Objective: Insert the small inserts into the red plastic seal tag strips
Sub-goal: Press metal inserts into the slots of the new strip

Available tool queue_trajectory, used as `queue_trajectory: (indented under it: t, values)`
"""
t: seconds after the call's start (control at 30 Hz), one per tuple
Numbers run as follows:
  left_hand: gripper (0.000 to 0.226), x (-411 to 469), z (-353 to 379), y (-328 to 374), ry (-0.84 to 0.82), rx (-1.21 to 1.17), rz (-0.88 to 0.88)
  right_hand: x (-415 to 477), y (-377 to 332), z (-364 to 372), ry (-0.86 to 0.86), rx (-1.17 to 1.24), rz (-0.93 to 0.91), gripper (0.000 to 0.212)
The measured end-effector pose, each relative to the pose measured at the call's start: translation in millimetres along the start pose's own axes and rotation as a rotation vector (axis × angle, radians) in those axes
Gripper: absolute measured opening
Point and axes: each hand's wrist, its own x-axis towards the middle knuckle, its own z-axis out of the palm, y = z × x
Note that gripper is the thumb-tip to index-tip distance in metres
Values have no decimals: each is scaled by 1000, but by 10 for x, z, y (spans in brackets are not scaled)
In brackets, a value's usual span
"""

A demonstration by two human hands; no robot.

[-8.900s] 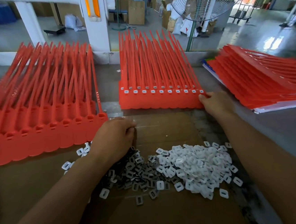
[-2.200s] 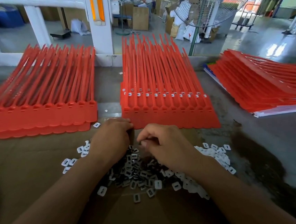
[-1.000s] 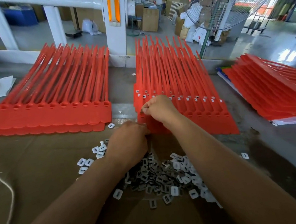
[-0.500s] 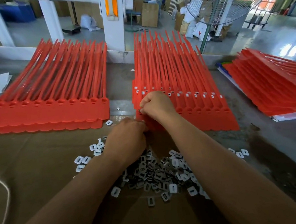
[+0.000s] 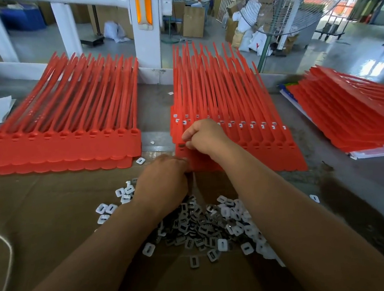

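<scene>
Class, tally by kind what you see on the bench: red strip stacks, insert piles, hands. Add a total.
Strip stacks: 3 (left stack, middle stack, right stack)
Insert pile: 1
Hands: 2 (left hand, right hand)
Total: 6

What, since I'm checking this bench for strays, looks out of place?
Two white inserts lie apart from the main pile: one stray at the left strip stack's near corner, another alone right of the right forearm. Nothing looks damaged.

Red strips (image 5: 228, 99) smooth plastic; white inserts (image 5: 221, 244) plastic; cardboard (image 5: 41, 218) matt.
</scene>
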Motion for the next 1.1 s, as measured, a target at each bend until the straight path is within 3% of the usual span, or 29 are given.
queue_trajectory:
  t: [0.17,0.3,0.4,0.57,0.77,1.1]
  values:
    - [30,6,2,1,-8,0,-10,-208,-72,-205,-136,13,-70,20]
    - [30,-4,-2,5,-6,-3,-28,-520,-53,-356,-190,-109,-220,4]
    - [28,-4,5,-4,-26,2,-21,-788,37,-445,-297,-168,-269,16]
    - [31,16,21,-3,-28,25,-46,-1044,144,-424,-452,-188,-315,15]
    - [27,20,32,7,-8,22,-59,-1101,158,-211,-396,-242,-330,36]
    - [30,27,36,-11,-10,65,-26,-1120,179,-173,-305,-156,-361,17]
